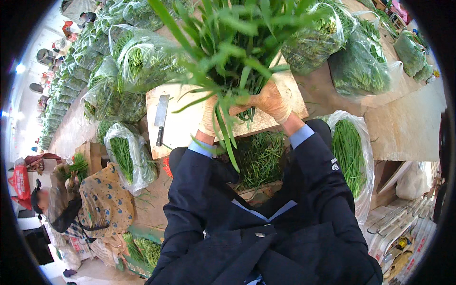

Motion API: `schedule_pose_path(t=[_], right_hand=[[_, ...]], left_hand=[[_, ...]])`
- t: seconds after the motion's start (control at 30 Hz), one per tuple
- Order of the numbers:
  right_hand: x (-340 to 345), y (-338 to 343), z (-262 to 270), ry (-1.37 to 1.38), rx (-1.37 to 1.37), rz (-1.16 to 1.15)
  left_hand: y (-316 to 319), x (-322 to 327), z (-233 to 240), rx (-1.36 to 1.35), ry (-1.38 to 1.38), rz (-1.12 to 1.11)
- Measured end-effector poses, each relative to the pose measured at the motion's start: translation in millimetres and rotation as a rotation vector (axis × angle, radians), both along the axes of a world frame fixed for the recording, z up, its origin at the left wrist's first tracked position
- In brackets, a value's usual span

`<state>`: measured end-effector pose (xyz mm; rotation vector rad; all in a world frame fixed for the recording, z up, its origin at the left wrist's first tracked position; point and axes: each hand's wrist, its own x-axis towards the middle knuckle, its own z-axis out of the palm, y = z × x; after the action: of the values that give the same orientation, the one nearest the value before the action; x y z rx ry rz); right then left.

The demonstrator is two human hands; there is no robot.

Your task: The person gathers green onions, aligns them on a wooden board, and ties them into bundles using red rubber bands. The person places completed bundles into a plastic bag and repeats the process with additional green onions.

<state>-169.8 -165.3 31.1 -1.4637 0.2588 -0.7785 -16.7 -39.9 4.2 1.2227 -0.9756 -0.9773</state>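
Note:
Both my hands wear thin translucent gloves and grip one large bunch of long green leafy stalks [231, 46], possibly garlic chives. My left hand [210, 117] holds its lower part from the left, partly hidden by drooping leaves. From the right, my right hand [272, 101] wraps around the same bunch. The bunch stands over a pale wooden board [185, 124], its leaves spreading up and away from me. On the board's left side lies a cleaver [161, 117] with a black handle, apart from my hands. Leaves hide parts of the board and fingers.
Between my knees, below the board, sits a heap of green trimmings [262, 160]. Open plastic bags of greens stand at left [123, 156] and right [349, 153]. More filled bags [146, 60] line the far side. Another person [67, 199] works at the left with a small bunch.

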Motion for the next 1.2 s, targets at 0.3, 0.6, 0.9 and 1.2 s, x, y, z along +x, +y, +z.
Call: schedule_pose_path(t=[0.3,0.6,0.9,1.2], right_hand=[[-4.5,-27.0,-106.7,-0.045,0.150,0.187],[30.5,-25.5,-100.4,-0.218,0.403,0.133],[9.9,-14.7,-40.1,0.140,0.228,-0.012],[12.2,-14.4,-49.5,-0.006,0.273,0.077]], left_hand=[[-7.3,30.3,-78.6,-0.097,0.813,-0.078],[-9.0,43.5,-91.2,-0.148,1.010,-0.094],[-11.2,45.8,-104.4,-0.131,0.735,-0.002],[-16.0,70.6,-147.4,-0.126,-0.185,0.077]])
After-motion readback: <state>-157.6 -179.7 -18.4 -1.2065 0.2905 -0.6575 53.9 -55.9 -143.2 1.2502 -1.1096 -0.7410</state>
